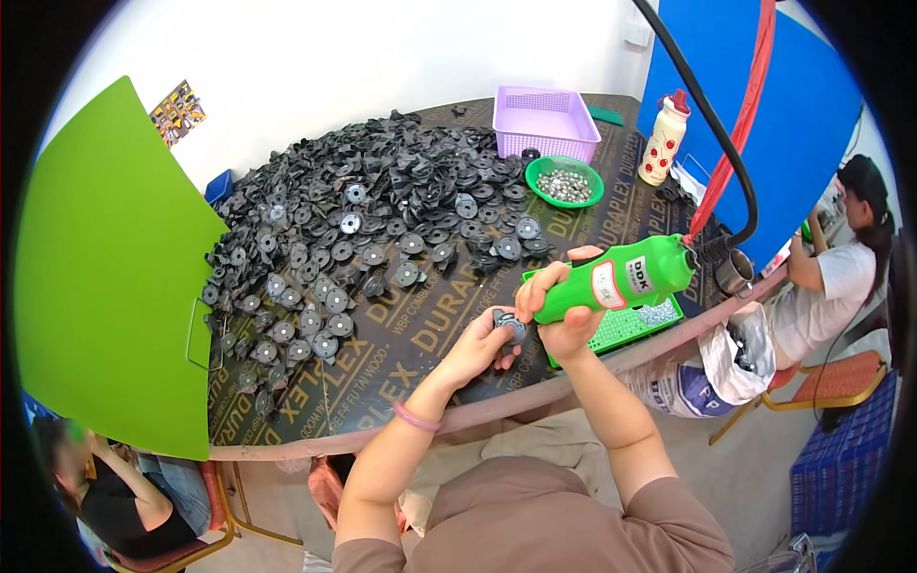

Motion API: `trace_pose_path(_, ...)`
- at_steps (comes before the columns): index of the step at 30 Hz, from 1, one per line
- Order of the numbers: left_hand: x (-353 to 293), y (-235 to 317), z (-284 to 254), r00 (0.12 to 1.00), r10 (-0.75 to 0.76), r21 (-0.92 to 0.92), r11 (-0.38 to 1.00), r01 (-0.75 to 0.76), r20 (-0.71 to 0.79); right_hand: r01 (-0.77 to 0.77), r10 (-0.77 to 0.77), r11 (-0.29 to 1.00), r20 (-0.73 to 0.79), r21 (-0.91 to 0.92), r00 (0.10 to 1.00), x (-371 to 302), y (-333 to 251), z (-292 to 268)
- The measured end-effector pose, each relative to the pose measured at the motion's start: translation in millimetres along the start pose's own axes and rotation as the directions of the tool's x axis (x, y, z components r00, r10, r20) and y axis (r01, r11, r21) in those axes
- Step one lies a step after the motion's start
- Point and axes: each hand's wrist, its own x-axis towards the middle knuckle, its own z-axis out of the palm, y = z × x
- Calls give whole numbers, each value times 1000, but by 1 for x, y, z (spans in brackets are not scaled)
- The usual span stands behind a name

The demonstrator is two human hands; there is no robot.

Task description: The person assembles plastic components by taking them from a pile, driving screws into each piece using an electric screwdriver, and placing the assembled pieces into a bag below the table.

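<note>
My right hand (564,320) is wrapped round a green electric screwdriver (621,279), its tip end pointing left and its cable end up to the right. Just left of it, my left hand (478,346) grips a small dark round plastic part (512,326) at the table's near edge. The screwdriver's front end is close to this part; my fingers hide whether the two touch. Under the tool lies a green perforated tray (611,331) with small silvery pieces at its right end. A big heap of similar black parts (382,191) covers the table's far and left side.
A green bowl (599,195) of small metal pieces and a purple basket (544,146) stand at the back. A patterned bottle (664,141) and metal cup (735,273) are to the right. Green (115,267) and blue (712,76) panels flank the table. A black cable (702,100) hangs overhead.
</note>
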Motion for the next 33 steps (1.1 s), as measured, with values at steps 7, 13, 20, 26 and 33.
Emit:
trace_pose_path(7,-1,1,0,1000,-16,23,1000,16,-9,-8,8,1000,3,-4,1000,2,-2,-1)
trace_pose_path(13,2,-3,-1,996,-84,-121,989,83,-3,-3,2,999,21,47,1000,-2,4,-2)
trace_pose_path(20,1,-3,-3,998,-62,-206,976,65,18,4,-5,999,43,33,999,-3,4,-2)
trace_pose_path(26,-2,0,0,1000,-11,17,1000,11,-10,-5,4,1000,45,29,999,-4,4,0)
trace_pose_path(33,-2,-1,-1,1000,-22,10,1000,22,0,-14,11,999,61,51,998,-5,1,3)
